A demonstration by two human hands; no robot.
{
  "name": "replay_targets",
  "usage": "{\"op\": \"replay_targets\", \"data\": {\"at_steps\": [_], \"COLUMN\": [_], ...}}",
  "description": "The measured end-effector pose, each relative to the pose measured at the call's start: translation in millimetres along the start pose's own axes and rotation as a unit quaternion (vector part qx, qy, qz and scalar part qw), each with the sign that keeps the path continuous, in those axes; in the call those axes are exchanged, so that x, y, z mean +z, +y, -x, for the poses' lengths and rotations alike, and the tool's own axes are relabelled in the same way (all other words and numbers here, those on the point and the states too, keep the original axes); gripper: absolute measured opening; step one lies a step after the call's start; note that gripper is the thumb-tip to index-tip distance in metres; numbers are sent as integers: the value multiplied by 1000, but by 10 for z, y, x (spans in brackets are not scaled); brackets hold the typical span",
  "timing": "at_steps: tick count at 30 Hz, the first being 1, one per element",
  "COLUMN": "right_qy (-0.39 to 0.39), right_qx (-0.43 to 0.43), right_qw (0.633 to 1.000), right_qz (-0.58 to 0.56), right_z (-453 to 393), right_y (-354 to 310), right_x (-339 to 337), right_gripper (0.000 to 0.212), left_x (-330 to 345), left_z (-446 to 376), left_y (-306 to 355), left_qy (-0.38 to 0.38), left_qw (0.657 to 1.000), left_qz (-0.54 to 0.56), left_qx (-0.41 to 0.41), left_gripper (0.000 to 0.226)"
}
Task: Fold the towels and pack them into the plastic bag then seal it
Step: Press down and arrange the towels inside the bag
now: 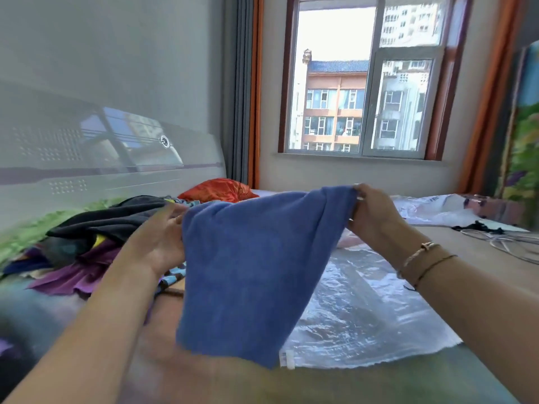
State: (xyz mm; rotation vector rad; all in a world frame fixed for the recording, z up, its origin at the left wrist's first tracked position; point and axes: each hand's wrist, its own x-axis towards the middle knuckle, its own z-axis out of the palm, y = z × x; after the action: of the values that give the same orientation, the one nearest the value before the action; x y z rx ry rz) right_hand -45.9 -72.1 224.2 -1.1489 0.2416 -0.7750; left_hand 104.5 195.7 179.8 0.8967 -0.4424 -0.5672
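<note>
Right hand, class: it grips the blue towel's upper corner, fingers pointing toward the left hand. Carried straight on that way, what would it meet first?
Most likely the blue towel itself, bunching between the hands, then the left hand at the other corner. The right hand has nothing else in that line, though depth is uncertain.

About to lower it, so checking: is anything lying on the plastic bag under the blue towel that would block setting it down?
Nothing visible does. The blue towel hangs from the left hand and right hand above the clear plastic bag, whose visible surface lies flat and bare. The part behind the towel is hidden.
</note>
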Motion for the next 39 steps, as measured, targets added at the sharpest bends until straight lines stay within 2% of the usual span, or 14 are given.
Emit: {"op": "replay_targets", "data": {"at_steps": [2, 3, 5, 7, 10, 15, 18, 20, 22, 27, 30, 35, 37, 39], "right_qy": [7, 14, 29, 48, 58, 99, 126, 132, 140, 140, 153, 198, 177, 123], "right_qx": [-31, -46, -79, -115, -170, -238, -210, -162, -94, 0, -2, -69, -94, -81], "right_qw": [999, 999, 996, 992, 983, 963, 961, 962, 963, 965, 965, 954, 956, 968], "right_qz": [-11, -7, 13, 35, 49, 81, 131, 176, 209, 221, 215, 214, 213, 205], "right_z": [31, 40, 65, 117, 213, 252, 215, 117, 41, -222, -450, -964, -1193, -1415], "right_y": [-253, -373, -600, -802, -1037, -1287, -1189, -1023, -841, -396, -148, 200, 315, 424], "right_x": [-77, -129, -246, -346, -439, -551, -637, -737, -813, -875, -898, -895, -870, -859], "right_gripper": [21, 18, 15, 10, 10, 31, 9, 19, 17, 20, 17, 24, 29, 36], "left_x": [261, 372, 506, 666, 898, 1165, 1102, 989, 847, 488, 323, 150, 119, 68], "left_z": [134, 179, 197, 223, 226, 327, 271, 188, 85, -270, -533, -1133, -1423, -1729], "left_y": [193, 284, 445, 581, 700, 753, 670, 548, 386, -1, -151, -313, -344, -393], "left_qy": [-39, -46, -31, 0, 14, 18, 39, 64, 89, 124, 132, 147, 158, 164], "left_qw": [999, 998, 998, 995, 983, 961, 954, 948, 940, 943, 949, 951, 948, 945], "left_qz": [-10, -10, -19, -26, -9, -53, -117, -164, -206, -222, -206, -187, -170, -161], "left_qx": [29, 36, 53, 97, 185, 272, 272, 266, 255, 217, 200, 198, 218, 233], "left_gripper": [13, 18, 33, 25, 30, 28, 27, 27, 28, 28, 27, 26, 26, 29]}}
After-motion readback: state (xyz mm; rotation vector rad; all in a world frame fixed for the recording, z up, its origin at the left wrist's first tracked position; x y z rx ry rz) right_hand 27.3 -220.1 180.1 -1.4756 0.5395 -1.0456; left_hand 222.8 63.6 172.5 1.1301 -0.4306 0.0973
